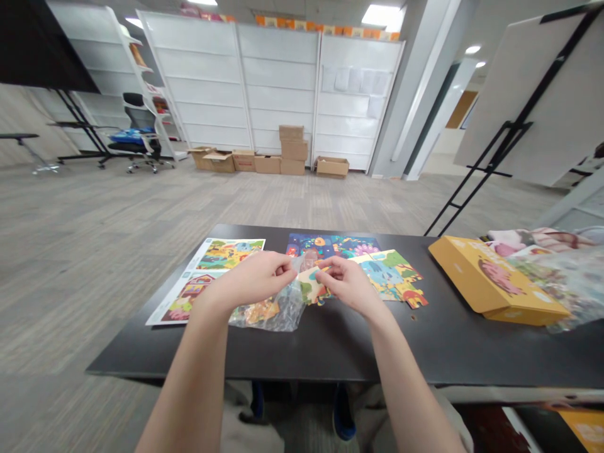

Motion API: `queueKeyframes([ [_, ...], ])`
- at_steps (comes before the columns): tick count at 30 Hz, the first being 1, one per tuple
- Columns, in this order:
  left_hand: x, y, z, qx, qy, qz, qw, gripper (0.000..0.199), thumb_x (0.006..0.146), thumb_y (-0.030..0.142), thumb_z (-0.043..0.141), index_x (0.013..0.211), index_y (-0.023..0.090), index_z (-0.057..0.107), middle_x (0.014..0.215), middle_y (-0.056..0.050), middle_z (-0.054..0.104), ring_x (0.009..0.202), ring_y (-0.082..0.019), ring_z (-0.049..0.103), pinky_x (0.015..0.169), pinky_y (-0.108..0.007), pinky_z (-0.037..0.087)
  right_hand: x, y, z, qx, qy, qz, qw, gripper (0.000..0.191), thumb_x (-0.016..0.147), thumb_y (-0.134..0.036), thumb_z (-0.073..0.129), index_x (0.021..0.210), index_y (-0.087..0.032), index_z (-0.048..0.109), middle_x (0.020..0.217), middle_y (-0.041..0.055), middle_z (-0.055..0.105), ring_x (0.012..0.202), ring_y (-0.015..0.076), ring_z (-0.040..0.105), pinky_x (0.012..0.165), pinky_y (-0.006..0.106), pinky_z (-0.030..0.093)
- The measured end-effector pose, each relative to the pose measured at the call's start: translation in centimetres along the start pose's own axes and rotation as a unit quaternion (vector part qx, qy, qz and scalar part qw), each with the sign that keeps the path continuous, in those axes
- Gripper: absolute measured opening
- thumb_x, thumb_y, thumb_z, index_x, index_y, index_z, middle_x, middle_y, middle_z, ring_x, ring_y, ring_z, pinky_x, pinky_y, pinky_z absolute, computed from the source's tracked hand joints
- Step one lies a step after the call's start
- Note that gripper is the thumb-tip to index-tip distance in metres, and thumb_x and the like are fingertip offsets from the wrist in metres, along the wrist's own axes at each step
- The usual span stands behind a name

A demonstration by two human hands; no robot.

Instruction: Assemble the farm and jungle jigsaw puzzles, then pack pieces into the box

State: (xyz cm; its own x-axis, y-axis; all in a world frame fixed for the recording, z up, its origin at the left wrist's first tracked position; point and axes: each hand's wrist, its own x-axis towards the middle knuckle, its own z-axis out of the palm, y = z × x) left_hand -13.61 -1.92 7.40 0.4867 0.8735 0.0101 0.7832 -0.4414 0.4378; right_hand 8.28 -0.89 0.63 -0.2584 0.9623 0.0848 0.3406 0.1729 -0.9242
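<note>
Head view. We are looking down on 2 bare hands working close together above a black table [330, 352]. The left hand [250, 280] and the right hand [349, 284] are nearly meeting at their fingertips. The left hand's fingers [283, 267] are pinching the upper edge of a clear plastic bag [274, 314], which is sagging just below that hand with colourful contents inside. Directly beneath the right hand's fingers [325, 265], a multicoloured jigsaw piece [309, 289] is sitting at the bag's upper edge; we cannot tell whether those fingers are gripping it. Left of the left hand, a white printed sheet [207, 280] bearing 2 pictures is lying on the table. Just ahead of the hands, a colourful puzzle board [333, 245] is lying flat. Right of the right hand, loose jigsaw pieces [387, 274] are lying partly joined. Farther right of that hand, we are seeing a yellow cardboard box [495, 280], with a second plastic bag [564, 286] and pink fabric [533, 239] beside it. Well ahead of the hands, cardboard boxes [292, 151] are standing against white shelving [278, 82], and an office chair [141, 135] is standing farther left.
</note>
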Motion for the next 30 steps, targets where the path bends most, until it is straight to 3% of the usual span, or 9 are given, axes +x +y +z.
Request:
queueKeyframes([
  [5, 0.2, 0.2, 0.3, 0.003, 0.003, 0.002, 1.0, 0.029, 0.09, 0.035, 0.043, 0.064, 0.02, 0.044, 0.061, 0.001, 0.051, 0.06, -0.014, 0.046, 0.057, -0.028, 0.027, 0.2, -0.3, 2.8, -0.016, 0.031, -0.026, 0.999, 0.008, 0.084, -0.026, 0.062, 0.089, -0.02, 0.064, 0.073, 0.002, 0.069, 0.068, 0.0167, 0.067, 0.061, 0.027, 0.052],
  [8, 0.2, 0.2, 0.3, 0.013, -0.004, 0.005, 1.0, 0.03, 0.091, 0.034, 0.041, 0.064, 0.02, 0.043, 0.063, 0.0, 0.053, 0.061, -0.015, 0.047, 0.058, -0.028, 0.029, 0.1, -0.6, 3.7, -0.014, 0.041, -0.018, 0.999, 0.006, 0.085, -0.021, 0.059, 0.089, -0.019, 0.063, 0.07, 0.0009, 0.067, 0.063, 0.0161, 0.065, 0.06, 0.026, 0.052],
  [13, 0.0, 0.6, 0.1, 0.008, -0.006, 0.014, 1.0, 0.032, 0.093, 0.035, 0.04, 0.065, 0.02, 0.044, 0.064, 0.0, 0.056, 0.062, -0.015, 0.048, 0.059, -0.028, 0.03, -0.1, -0.5, 5.3, -0.031, -0.031, -0.057, 0.997, 0.005, 0.085, -0.017, 0.059, 0.082, -0.019, 0.063, 0.069, -0.0006, 0.065, 0.065, 0.0158, 0.061, 0.061, 0.025, 0.049],
  [18, 0.2, 1.0, -0.1, 0.007, -0.002, 0.003, 1.0, 0.031, 0.092, 0.034, 0.04, 0.066, 0.02, 0.049, 0.066, -0.002, 0.059, 0.063, -0.016, 0.052, 0.06, -0.028, 0.033, -0.7, -0.6, 5.9, -0.026, -0.13, -0.14, 0.981, 0.017, 0.089, -0.013, 0.053, 0.095, -0.02, 0.067, 0.092, 0.0023, 0.072, 0.088, 0.0191, 0.064, 0.081, 0.029, 0.052],
  [21, 0.4, 1.0, 0.1, 0.023, 0.018, -0.02, 0.999, 0.03, 0.093, 0.033, 0.039, 0.069, 0.02, 0.052, 0.067, -0.002, 0.061, 0.064, -0.017, 0.054, 0.06, -0.028, 0.034, -1.1, -1.2, 4.7, -0.057, -0.14, -0.177, 0.973, 0.028, 0.089, -0.011, 0.05, 0.11, -0.021, 0.066, 0.105, 0.0043, 0.072, 0.098, 0.0199, 0.064, 0.09, 0.032, 0.051],
  [24, 0.7, 0.9, 0.4, 0.018, 0.037, -0.036, 0.998, 0.029, 0.093, 0.035, 0.041, 0.071, 0.021, 0.053, 0.066, -0.001, 0.062, 0.062, -0.017, 0.054, 0.06, -0.028, 0.034, -1.2, -1.4, 1.7, -0.126, -0.122, -0.165, 0.971, 0.025, 0.09, -0.016, 0.053, 0.11, -0.02, 0.068, 0.103, 0.0055, 0.073, 0.092, 0.0194, 0.066, 0.086, 0.032, 0.051],
  [28, 0.7, 0.9, 0.6, -0.027, 0.046, -0.019, 0.998, 0.023, 0.089, 0.04, 0.053, 0.077, 0.021, 0.056, 0.073, -0.001, 0.067, 0.066, -0.017, 0.059, 0.061, -0.027, 0.038, -1.4, 0.0, -4.0, -0.225, 0.028, -0.073, 0.971, 0.023, 0.092, -0.025, 0.054, 0.106, -0.019, 0.071, 0.105, 0.0086, 0.075, 0.093, 0.0212, 0.069, 0.084, 0.032, 0.052],
  [30, 0.7, 1.2, 0.7, -0.033, 0.053, -0.01, 0.998, 0.023, 0.087, 0.043, 0.057, 0.079, 0.021, 0.058, 0.076, -0.001, 0.068, 0.068, -0.017, 0.061, 0.061, -0.027, 0.039, -1.7, 1.5, -6.9, -0.295, 0.092, -0.001, 0.951, 0.028, 0.091, -0.028, 0.055, 0.112, -0.017, 0.07, 0.109, 0.0122, 0.074, 0.099, 0.0252, 0.07, 0.086, 0.035, 0.052],
])
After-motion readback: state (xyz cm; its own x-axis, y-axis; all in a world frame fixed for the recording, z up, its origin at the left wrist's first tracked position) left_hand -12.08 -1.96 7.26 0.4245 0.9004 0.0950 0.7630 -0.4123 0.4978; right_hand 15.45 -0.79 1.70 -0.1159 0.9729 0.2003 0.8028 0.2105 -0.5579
